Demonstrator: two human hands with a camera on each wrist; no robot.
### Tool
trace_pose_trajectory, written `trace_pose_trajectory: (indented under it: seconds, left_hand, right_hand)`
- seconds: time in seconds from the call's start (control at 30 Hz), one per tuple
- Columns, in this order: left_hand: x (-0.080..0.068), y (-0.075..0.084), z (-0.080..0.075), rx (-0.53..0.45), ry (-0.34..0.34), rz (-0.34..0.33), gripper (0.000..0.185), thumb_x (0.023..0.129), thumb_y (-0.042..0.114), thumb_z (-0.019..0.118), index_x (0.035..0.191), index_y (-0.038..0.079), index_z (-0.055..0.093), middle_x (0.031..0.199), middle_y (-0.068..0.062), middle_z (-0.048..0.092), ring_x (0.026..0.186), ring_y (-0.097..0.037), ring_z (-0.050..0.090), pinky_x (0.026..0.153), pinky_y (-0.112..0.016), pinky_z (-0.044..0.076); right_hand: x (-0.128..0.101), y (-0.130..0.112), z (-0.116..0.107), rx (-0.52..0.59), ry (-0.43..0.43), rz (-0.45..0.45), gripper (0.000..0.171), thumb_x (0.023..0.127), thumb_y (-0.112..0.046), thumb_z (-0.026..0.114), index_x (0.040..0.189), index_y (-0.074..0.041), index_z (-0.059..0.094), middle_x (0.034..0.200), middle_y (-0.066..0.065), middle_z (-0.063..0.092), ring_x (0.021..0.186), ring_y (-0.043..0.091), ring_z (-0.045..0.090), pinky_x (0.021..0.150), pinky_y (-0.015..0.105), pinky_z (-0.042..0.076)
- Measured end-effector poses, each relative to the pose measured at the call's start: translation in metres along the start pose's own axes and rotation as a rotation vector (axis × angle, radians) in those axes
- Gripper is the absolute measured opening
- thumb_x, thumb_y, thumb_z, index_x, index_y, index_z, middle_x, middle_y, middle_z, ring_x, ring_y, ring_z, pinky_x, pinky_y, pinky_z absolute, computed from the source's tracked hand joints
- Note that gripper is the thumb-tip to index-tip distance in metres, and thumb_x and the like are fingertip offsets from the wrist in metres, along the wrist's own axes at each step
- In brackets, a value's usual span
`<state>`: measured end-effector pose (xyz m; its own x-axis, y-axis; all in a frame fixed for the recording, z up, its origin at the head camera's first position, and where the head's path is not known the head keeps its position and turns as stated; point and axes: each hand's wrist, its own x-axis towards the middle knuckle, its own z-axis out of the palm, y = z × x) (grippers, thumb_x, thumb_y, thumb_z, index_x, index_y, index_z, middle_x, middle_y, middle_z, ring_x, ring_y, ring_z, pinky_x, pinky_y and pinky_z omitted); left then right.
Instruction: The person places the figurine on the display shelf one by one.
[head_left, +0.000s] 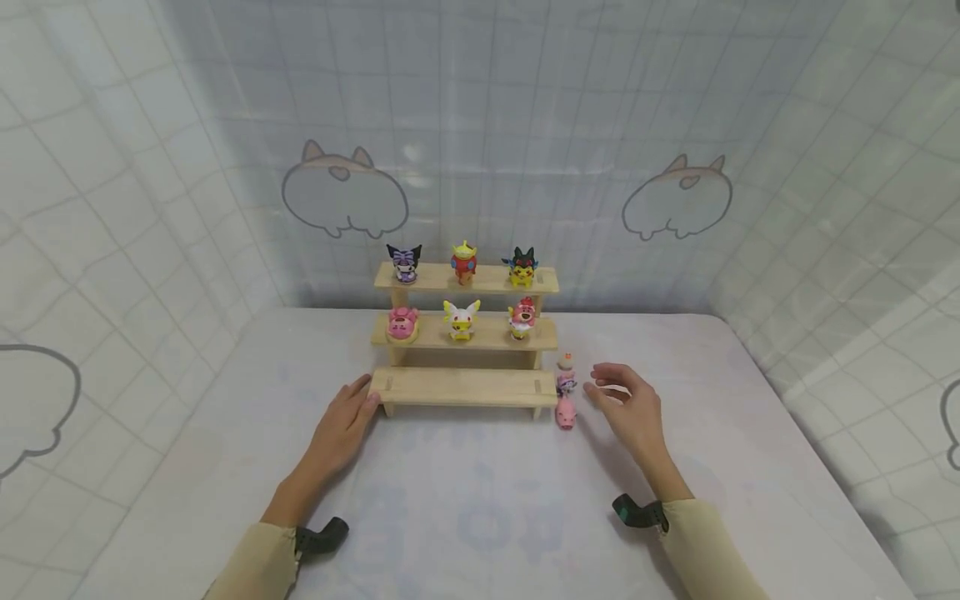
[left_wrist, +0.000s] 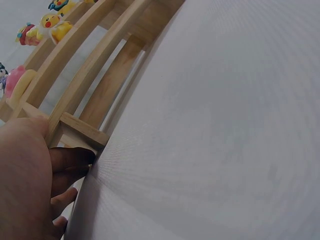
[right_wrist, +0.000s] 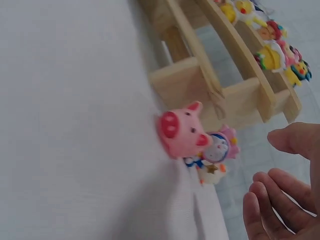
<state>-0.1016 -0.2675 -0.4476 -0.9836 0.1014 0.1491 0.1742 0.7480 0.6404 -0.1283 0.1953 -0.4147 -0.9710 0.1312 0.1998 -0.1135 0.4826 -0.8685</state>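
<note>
A three-tier wooden shelf point(head_left: 465, 385) stands on the table. Its top tier carries three small figures, and the middle tier has a pink one point(head_left: 402, 324), a white and yellow one point(head_left: 461, 320) and a red one point(head_left: 521, 319). My left hand point(head_left: 347, 421) rests flat on the table, fingertips touching the bottom tier's left end point(left_wrist: 75, 131). Three figures stand in a line by the shelf's right end: a pink pig point(head_left: 566, 412) point(right_wrist: 180, 131), a blue and pink one point(head_left: 566, 383) point(right_wrist: 215, 149) and a small white one point(head_left: 566, 361). My right hand point(head_left: 628, 406) point(right_wrist: 285, 195) hovers just right of them, fingers loosely curled, holding nothing.
The table point(head_left: 480, 500) is covered by a pale cloth. Tiled-pattern backdrop walls point(head_left: 525, 125) with cat outlines close in the back and both sides. The shelf's bottom tier holds nothing.
</note>
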Motion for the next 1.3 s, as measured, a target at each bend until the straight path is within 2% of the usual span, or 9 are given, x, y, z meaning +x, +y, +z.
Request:
trace_pose_trajectory:
  seconds: [0.1,0.43,0.73,0.97,1.3]
  left_hand:
    - [-0.001,0.0,0.002,0.004,0.0,0.0,0.055,0.117,0.033,0.034,0.154,-0.005,0.048,0.166,-0.029,0.035,0.154,-0.059,0.024,0.127,-0.07,0.016]
    - [-0.003,0.0,0.001,0.007,0.01,0.01,0.055,0.117,0.032,0.035,0.153,-0.007,0.048,0.164,-0.031,0.036,0.153,-0.058,0.025,0.127,-0.069,0.016]
    - [0.0,-0.003,0.0,0.011,0.002,0.006,0.056,0.117,0.033,0.034,0.154,-0.007,0.047,0.165,-0.031,0.035,0.153,-0.058,0.024,0.127,-0.07,0.015]
    - [0.001,0.0,0.0,0.016,-0.022,-0.014,0.058,0.117,0.035,0.033,0.156,-0.006,0.044,0.166,-0.03,0.033,0.154,-0.059,0.022,0.127,-0.071,0.014]
    - [0.001,0.001,0.0,0.019,-0.006,0.003,0.057,0.117,0.033,0.033,0.153,-0.009,0.046,0.165,-0.032,0.035,0.153,-0.058,0.024,0.126,-0.071,0.016]
  right_hand:
    - [-0.009,0.001,0.0,-0.011,-0.01,0.007,0.034,0.095,-0.022,0.081,0.125,-0.011,0.071,0.12,0.007,0.075,0.11,0.021,0.068,0.095,0.025,0.06]
    - [-0.015,0.006,0.008,-0.001,-0.078,-0.025,0.036,0.092,-0.026,0.085,0.121,-0.008,0.073,0.117,0.007,0.075,0.107,0.024,0.071,0.097,0.041,0.062]
    - [-0.017,0.009,0.014,-0.031,-0.151,-0.009,0.032,0.09,-0.027,0.087,0.116,-0.013,0.075,0.114,0.003,0.076,0.105,0.02,0.07,0.09,0.025,0.061]
    - [-0.02,0.009,0.018,-0.075,-0.184,-0.037,0.032,0.087,-0.016,0.087,0.117,-0.012,0.075,0.109,0.004,0.077,0.104,0.022,0.072,0.09,0.033,0.063]
    - [-0.02,0.012,0.022,-0.155,-0.204,-0.061,0.041,0.085,-0.025,0.09,0.122,-0.016,0.076,0.111,0.0,0.078,0.102,0.02,0.07,0.089,0.031,0.057]
